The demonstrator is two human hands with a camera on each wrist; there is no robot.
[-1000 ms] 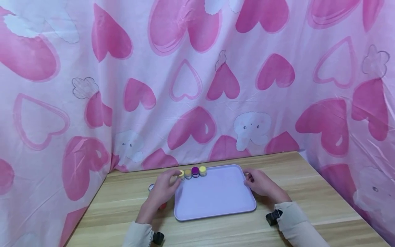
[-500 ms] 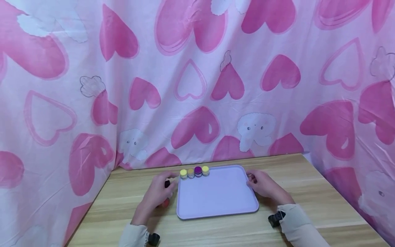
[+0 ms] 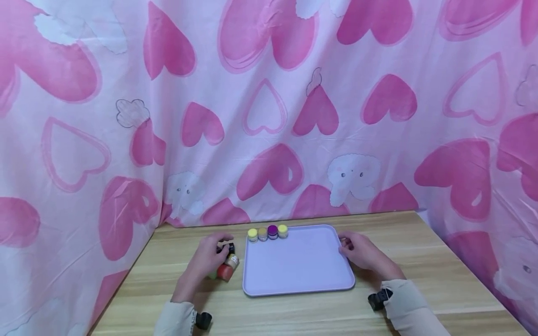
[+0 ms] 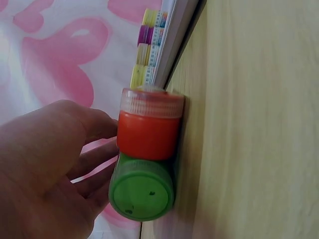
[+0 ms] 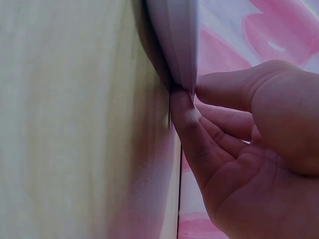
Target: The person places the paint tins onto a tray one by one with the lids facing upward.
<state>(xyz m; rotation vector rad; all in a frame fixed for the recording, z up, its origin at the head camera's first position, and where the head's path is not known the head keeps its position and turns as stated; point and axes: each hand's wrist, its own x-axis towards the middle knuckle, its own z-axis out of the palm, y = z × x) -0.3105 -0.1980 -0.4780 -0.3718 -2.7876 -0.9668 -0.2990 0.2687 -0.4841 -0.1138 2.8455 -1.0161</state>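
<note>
Tray [image 3: 298, 266] on surface [image 3: 302, 312], four jars [image 3: 272, 232] in far-left corner, right hand [image 3: 362, 252] pinching right edge; left hand [image 3: 206, 255], grip spread, at black jar [image 3: 232, 248] — hidden in left wrist view, where red jar [image 4: 149, 133] and green jar [image 4: 142, 195] block the line.

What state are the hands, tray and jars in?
Tray: face up
Left yellow jar: standing
Gold jar: standing
Purple jar: standing
Right yellow jar: standing
Red jar: on its side, lid on
Green jar: on its side
Black jar: pose unclear
Tan jar: pose unclear
Left hand: fingers relaxed
Right hand: pinching tray
</note>
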